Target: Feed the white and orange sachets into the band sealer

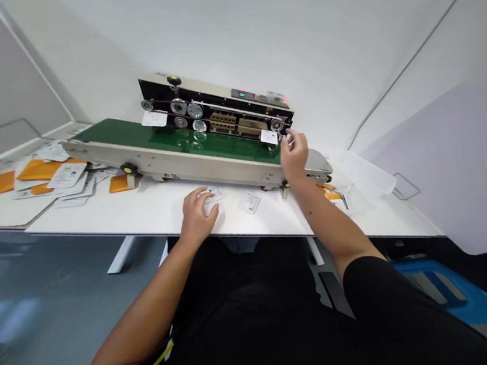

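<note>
Right hand [294,151] curled in my head view, a white packet [269,137] just left of its fingertips; whether gripping, I cannot tell. My left hand [197,214], thumb and fingers apart, nears a second packet [216,194]. Packets look light, thin, slick: pinch edges.

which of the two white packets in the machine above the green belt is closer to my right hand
The right packet, just left of your right hand; the left packet is at the machine's far left end.

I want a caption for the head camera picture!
Bare right hand near a flat white rectangular packet at a long green conveyor belt.
</note>
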